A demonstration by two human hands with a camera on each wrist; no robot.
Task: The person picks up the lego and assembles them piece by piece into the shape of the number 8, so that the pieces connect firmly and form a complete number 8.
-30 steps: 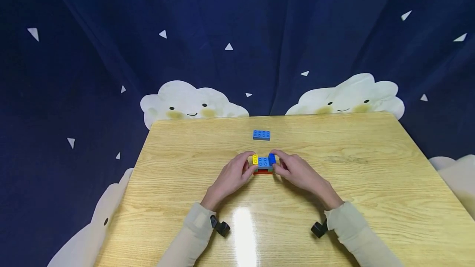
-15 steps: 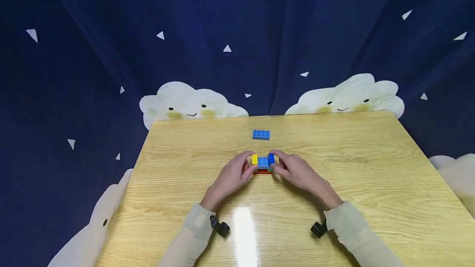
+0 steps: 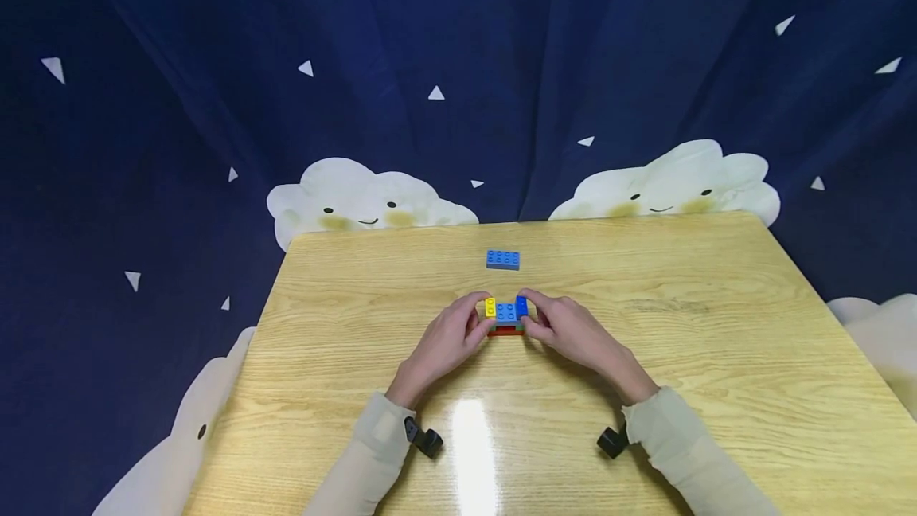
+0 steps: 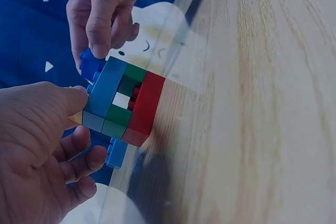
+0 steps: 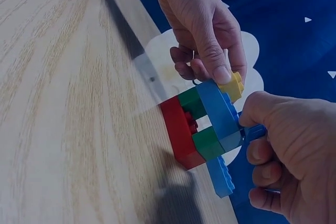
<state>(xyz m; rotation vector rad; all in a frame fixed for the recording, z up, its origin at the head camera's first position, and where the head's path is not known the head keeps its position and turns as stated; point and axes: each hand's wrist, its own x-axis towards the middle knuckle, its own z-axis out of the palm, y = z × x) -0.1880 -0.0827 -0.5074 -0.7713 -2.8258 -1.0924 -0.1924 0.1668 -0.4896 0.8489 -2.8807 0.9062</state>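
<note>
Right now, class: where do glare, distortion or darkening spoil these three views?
Head view: a white glare streak on the table; wide-angle bending of the backdrop. Both wrist views: tilted, dim toward the bottom, shadow beside the brick stack, yet sharp on it.

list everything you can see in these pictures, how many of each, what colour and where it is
Stacked toy-brick build: one; red base, green middle bricks, light blue top, with a small yellow brick at its left end and a dark blue brick at its right end; middle of the table, between the hands.
Loose light blue studded plastic brick: one; on the table, beyond the build, apart from it.
Light wooden table: one; pale oak grain, glossy.
Dark blue cloth backdrop with white clouds and triangles: one; behind and around the table.
Black wrist-mounted cameras: two; one at each cuff.
Beige sleeves: two.
Left hand: grips the build's yellow end.
Right hand: grips the build's dark blue end.
</note>
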